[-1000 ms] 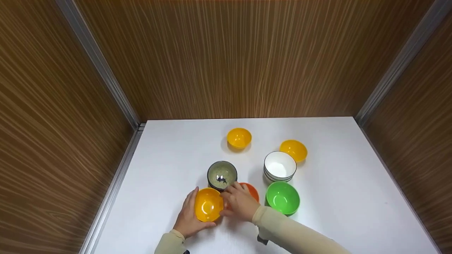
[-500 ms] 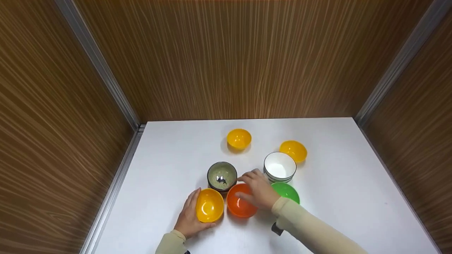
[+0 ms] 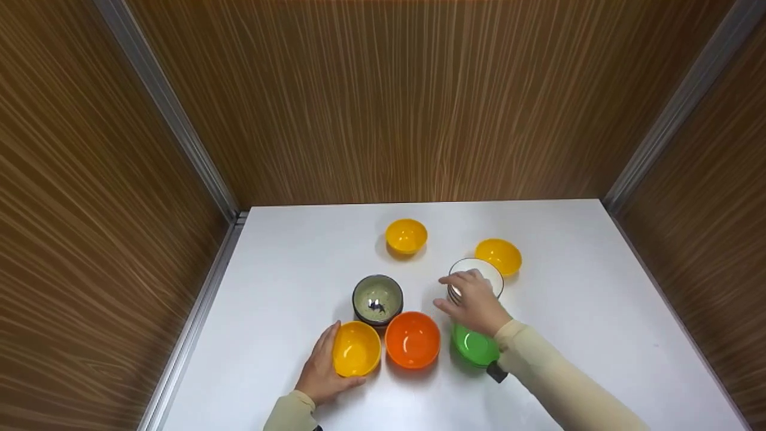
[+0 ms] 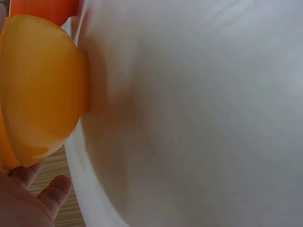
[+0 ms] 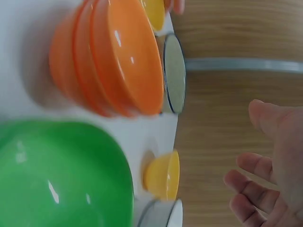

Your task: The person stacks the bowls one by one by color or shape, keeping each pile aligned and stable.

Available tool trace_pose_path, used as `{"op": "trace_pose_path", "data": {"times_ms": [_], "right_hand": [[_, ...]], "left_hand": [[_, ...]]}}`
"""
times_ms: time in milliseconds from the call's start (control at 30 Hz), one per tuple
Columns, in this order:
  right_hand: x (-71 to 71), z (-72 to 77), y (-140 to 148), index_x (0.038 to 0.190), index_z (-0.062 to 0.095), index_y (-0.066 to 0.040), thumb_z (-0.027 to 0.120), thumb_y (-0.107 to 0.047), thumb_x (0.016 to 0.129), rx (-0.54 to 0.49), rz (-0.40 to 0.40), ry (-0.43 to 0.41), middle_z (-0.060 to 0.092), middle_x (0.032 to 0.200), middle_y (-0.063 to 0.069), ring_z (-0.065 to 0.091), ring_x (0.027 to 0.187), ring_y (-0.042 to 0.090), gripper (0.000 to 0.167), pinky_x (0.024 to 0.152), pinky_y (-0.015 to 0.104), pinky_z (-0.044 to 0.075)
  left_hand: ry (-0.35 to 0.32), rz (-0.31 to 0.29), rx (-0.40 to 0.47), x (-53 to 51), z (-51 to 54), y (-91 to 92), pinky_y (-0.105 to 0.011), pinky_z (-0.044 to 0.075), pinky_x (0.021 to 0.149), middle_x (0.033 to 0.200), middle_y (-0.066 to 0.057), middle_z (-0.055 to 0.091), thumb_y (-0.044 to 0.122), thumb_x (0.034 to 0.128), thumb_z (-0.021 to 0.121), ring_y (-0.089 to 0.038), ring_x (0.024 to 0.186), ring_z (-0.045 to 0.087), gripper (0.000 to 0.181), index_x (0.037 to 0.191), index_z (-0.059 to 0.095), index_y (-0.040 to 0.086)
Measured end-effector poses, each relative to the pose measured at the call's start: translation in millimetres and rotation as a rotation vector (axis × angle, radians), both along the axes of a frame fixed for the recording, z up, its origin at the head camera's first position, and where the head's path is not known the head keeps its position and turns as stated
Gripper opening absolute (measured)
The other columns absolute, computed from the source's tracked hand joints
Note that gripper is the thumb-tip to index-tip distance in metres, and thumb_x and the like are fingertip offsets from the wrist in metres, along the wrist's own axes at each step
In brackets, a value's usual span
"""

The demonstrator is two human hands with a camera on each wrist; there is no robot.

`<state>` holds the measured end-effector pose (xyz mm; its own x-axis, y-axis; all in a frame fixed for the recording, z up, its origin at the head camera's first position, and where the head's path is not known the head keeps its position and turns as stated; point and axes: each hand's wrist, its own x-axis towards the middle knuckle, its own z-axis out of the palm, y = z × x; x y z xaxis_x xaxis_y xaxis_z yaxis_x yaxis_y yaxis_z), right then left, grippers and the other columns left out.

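My left hand (image 3: 323, 368) curves round the left and near sides of a yellow bowl (image 3: 357, 349), which stands on the table. In the left wrist view, the outside of this yellow bowl (image 4: 42, 90) shows beside the fingers. My right hand (image 3: 476, 304), fingers spread and holding nothing, hovers over a stack of white bowls with dark rims (image 3: 488, 272) and partly hides it. Beneath that wrist are green bowls (image 3: 474, 347), partly covered. Orange bowls (image 3: 413, 340) stand stacked just right of the yellow bowl; the right wrist view shows several nested orange bowls (image 5: 125, 56).
Grey-green bowls (image 3: 377, 296) with dark rims stand stacked behind the yellow and orange ones. One yellow bowl (image 3: 406, 236) is alone at the back, and another yellow bowl (image 3: 499, 256) sits behind the white stack. Wood-grain panels (image 3: 413, 102) close off the white table (image 3: 275, 269) behind and at both sides.
My right hand has left the yellow bowl's side and passed right over the orange bowls to the white stack, uncovering the orange bowls. My left hand has stayed at the yellow bowl.
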<state>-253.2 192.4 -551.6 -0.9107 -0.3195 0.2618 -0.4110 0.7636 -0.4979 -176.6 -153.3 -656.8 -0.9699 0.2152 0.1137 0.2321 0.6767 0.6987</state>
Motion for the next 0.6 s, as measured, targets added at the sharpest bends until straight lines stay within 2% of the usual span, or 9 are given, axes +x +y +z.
{"op": "trace_pose_path", "data": {"times_ms": [233,433,600], "right_hand": [[-13.5,6.3,38.5,0.123,0.062,-0.004,0.069,-0.035,0.088,-0.109,-0.088,-0.075,0.062,0.122,0.012,0.051,0.117,0.032,0.048,0.104,0.05,0.04],[-23.3,13.6,67.9,0.123,0.06,0.0,0.063,-0.036,0.093,-0.138,-0.18,-0.076,0.063,0.117,0.017,0.055,0.111,0.036,0.047,0.096,0.053,0.045],[-29.0,16.3,84.9,0.122,0.06,0.002,0.062,-0.035,0.094,-0.172,-0.242,-0.077,0.064,0.113,0.019,0.057,0.106,0.036,0.046,0.091,0.052,0.048]], "left_hand": [[0.022,-0.008,0.0,-0.8,-2.3,0.0,-0.052,0.034,0.109,0.152,-0.016,0.027,0.052,0.0574,0.088,-0.034,0.134,0.037,0.124,0.153,0.019,0.012],[0.025,-0.008,0.003,-0.7,-2.3,0.6,-0.053,0.035,0.108,0.152,-0.015,0.027,0.05,0.0535,0.09,-0.034,0.133,0.039,0.128,0.153,0.019,0.012],[0.054,-0.016,0.003,-1.5,-2.2,0.2,-0.051,0.036,0.108,0.149,-0.015,0.031,0.046,0.0532,0.092,-0.033,0.131,0.041,0.127,0.152,0.021,0.009]]}}
